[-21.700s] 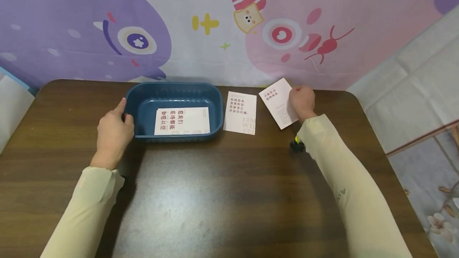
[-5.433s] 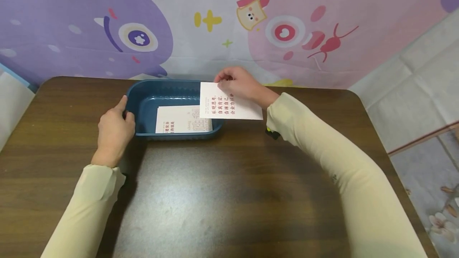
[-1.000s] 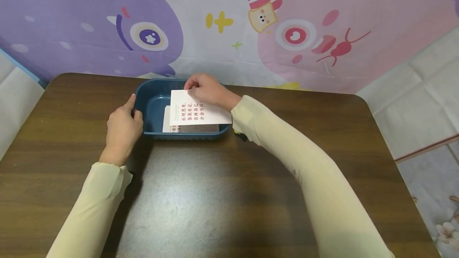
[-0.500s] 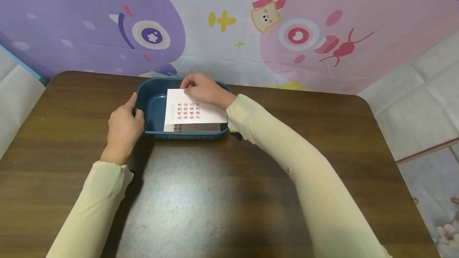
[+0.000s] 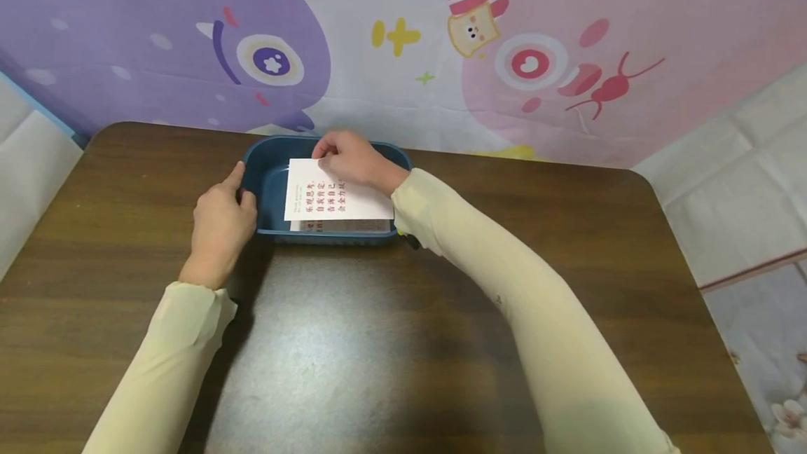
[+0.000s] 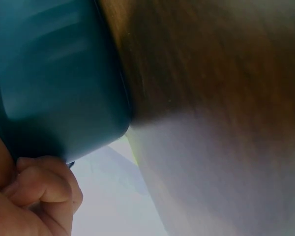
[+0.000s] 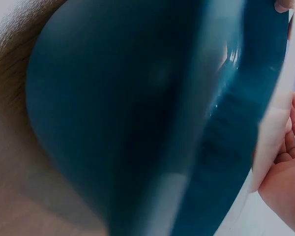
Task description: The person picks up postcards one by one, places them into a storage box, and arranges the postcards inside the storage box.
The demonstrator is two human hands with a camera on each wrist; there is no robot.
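In the head view a deep blue plastic tray (image 5: 267, 198) stands near the back edge of the table. My left hand (image 5: 221, 226) grips its left end, index finger along the rim. In the left wrist view the curled fingers (image 6: 49, 184) press against the tray's end wall. My right hand (image 5: 349, 157) pinches a white card (image 5: 315, 188) with red Chinese text by its far edge. This card overlaps the tray's inside, above other printed cards (image 5: 343, 225) lying in it, which are mostly hidden. The right wrist view shows the card's pale edge (image 7: 273, 128) beyond the tray's wall.
A dark wooden table (image 5: 378, 342) spreads in front of the tray, with a bright reflection on it. Behind hangs a cartoon-printed cloth (image 5: 391, 83). Pale panels (image 5: 744, 181) rise at the right side.
Earlier, two cards lay right of the tray; one went into it, and my right hand lifted the other. Over the last second the held card shifted slightly left. My left hand stayed on the tray.
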